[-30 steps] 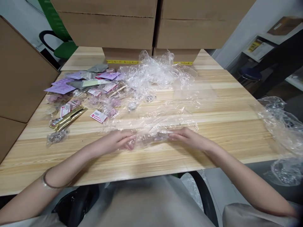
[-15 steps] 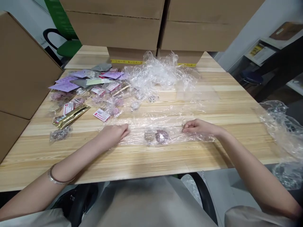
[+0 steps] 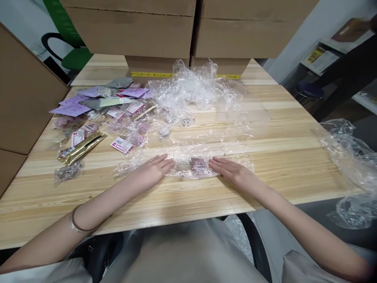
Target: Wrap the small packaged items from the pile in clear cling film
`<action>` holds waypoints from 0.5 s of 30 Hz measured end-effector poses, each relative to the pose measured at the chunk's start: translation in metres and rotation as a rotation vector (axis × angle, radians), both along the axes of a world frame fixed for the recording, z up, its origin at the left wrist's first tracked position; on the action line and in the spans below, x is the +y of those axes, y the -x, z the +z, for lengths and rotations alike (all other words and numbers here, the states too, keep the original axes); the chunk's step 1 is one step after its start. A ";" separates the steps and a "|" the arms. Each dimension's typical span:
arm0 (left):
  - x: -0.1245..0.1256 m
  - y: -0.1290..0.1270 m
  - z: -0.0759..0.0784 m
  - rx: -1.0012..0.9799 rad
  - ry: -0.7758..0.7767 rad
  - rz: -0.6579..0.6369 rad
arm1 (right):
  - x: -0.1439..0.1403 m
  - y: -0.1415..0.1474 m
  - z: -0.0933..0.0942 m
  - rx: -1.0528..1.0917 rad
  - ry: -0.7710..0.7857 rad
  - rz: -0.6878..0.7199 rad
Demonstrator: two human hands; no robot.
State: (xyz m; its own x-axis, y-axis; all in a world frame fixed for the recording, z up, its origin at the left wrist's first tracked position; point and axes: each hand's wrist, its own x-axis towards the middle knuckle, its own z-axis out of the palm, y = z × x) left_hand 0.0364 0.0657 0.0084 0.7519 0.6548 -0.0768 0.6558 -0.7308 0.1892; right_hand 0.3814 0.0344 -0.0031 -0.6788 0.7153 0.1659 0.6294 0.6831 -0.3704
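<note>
A sheet of clear plastic wrap (image 3: 206, 145) lies spread on the wooden table (image 3: 294, 165). Under its near edge sits a small pinkish packet (image 3: 198, 165). My left hand (image 3: 154, 169) lies flat on the wrap just left of the packet, fingers stretched out. My right hand (image 3: 232, 173) lies flat on the wrap just right of it, fingers pointing toward the packet. Neither hand grips anything.
A pile of small sachets (image 3: 106, 114), purple cards and a gold pouch (image 3: 81, 147) covers the table's left half. Crumpled clear film (image 3: 194, 86) is heaped at the back. Cardboard boxes (image 3: 188, 31) stand behind and at left. More film (image 3: 350, 157) hangs off the right edge.
Both hands have moved inward from the ends of the wrap and flattened beside the packet. A second ago they were pinching the bunched wrap together.
</note>
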 end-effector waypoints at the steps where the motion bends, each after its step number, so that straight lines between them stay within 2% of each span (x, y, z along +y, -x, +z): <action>1: 0.003 0.003 0.007 -0.043 0.061 0.021 | 0.002 -0.005 -0.002 0.016 -0.005 -0.024; 5: 0.009 0.007 0.043 -0.224 0.336 0.128 | 0.010 -0.014 0.010 0.069 0.038 -0.155; 7: 0.012 0.007 0.052 -0.277 0.462 0.200 | 0.014 -0.010 0.019 0.056 0.121 -0.226; 9: 0.017 0.009 0.048 -0.305 0.584 0.295 | 0.020 -0.007 0.023 0.038 0.271 -0.299; 12: 0.027 0.018 0.029 -0.325 0.727 0.446 | 0.034 -0.017 0.023 0.047 0.612 -0.379; 14: 0.032 0.028 0.018 -0.306 0.740 0.524 | 0.045 -0.035 0.024 0.045 0.808 -0.396; 15: 0.032 0.034 0.016 -0.273 0.714 0.550 | 0.049 -0.046 0.026 0.024 0.857 -0.410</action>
